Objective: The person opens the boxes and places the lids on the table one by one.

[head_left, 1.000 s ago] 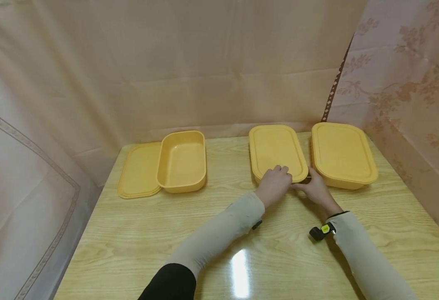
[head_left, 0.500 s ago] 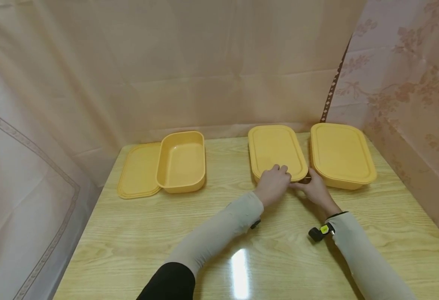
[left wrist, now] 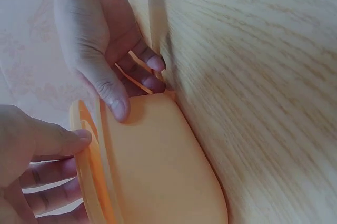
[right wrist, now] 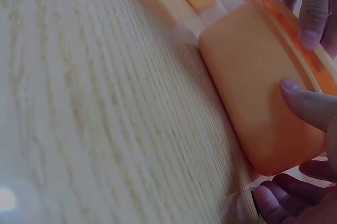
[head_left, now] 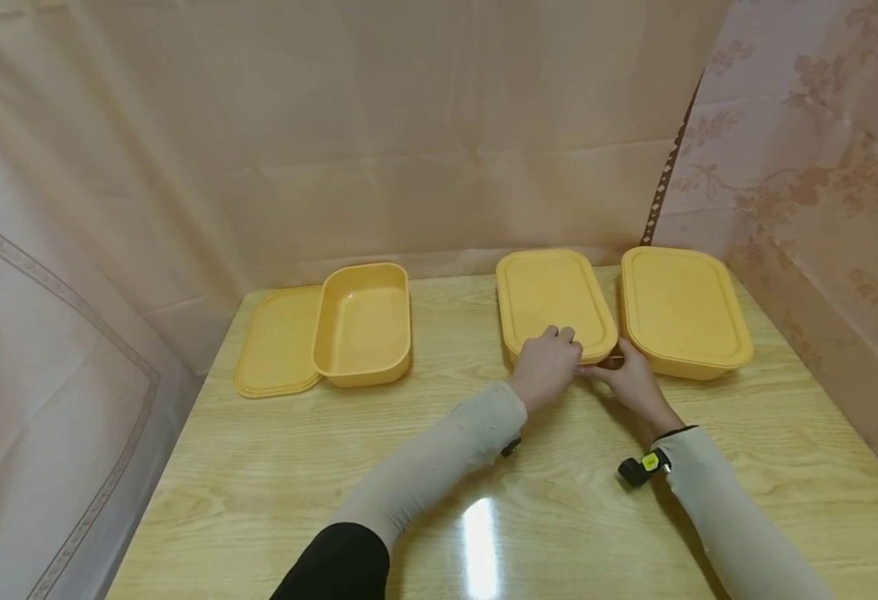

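Note:
In the head view, a yellow lid (head_left: 554,300) lies over a yellow food container right of the table's middle. My left hand (head_left: 547,367) pinches the lid's near edge, thumb below and fingers on top. The left wrist view shows a narrow gap there between the lid and the rim of the container (left wrist: 158,155). My right hand (head_left: 634,379) holds the container's near right corner. Its thumb (right wrist: 305,103) presses the front wall while the fingers reach round the side. The lid hides the container's inside from above.
A second yellow container (head_left: 686,308) with its lid on stands close on the right. To the left, an open yellow container (head_left: 363,325) overlaps a loose lid (head_left: 277,342) on the wooden table (head_left: 258,483). Curtains (head_left: 408,125) hang behind and at both sides.
Both hands keep their places at the container. The lid's near edge sits very slightly differently under the left hand; otherwise the scene is the same.

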The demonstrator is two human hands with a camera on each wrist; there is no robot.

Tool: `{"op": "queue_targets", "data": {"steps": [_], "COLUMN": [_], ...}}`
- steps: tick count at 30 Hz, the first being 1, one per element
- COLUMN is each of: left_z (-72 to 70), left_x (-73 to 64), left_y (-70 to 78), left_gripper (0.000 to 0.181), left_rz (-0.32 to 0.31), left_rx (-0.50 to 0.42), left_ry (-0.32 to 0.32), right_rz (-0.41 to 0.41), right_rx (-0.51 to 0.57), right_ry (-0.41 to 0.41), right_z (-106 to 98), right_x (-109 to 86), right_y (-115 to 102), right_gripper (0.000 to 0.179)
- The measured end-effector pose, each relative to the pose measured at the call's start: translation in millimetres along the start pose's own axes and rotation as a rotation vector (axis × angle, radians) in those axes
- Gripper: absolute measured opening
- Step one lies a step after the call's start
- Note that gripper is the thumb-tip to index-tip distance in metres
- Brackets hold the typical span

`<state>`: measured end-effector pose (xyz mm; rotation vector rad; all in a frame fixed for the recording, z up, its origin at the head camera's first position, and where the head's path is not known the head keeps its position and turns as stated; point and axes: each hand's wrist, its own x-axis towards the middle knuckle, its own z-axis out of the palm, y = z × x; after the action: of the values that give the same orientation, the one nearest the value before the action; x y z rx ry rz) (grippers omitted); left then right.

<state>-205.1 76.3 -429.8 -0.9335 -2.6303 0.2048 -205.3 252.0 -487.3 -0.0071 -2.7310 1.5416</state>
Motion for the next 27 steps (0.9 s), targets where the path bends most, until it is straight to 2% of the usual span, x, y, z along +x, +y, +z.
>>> {"op": "queue_targets", "data": {"steps": [7,15,21,27], "left_z": [-5.9,-8.2,-7.0,-5.8], "left_x": [-1.8,-7.2,-11.2,-14.4], "left_y": [-2.3,-5.8,-7.1,-8.2], "left_gripper": [0.026,0.029,0.025,0.021], "left_rz": [-0.001,-0.023,-0.023,-0.021], "left_rx": [0.016,-0.015,-0.021,-0.035], "left_ry": [0.003,0.068,0.092,0.153], "right_rz": [-0.009,0.01,0.009,-0.001], "right_rx": [0.002,0.021,0.023,0.018], "right_ry": [0.008,-0.01,-0.011,-0.001], "right_z": [1,1,0,0], "right_x": [0.9,-0.4,-1.6,-2.3], "right_y": [1,1,0,0], "right_gripper": [0.067,0.07,0.069,0.07]}}
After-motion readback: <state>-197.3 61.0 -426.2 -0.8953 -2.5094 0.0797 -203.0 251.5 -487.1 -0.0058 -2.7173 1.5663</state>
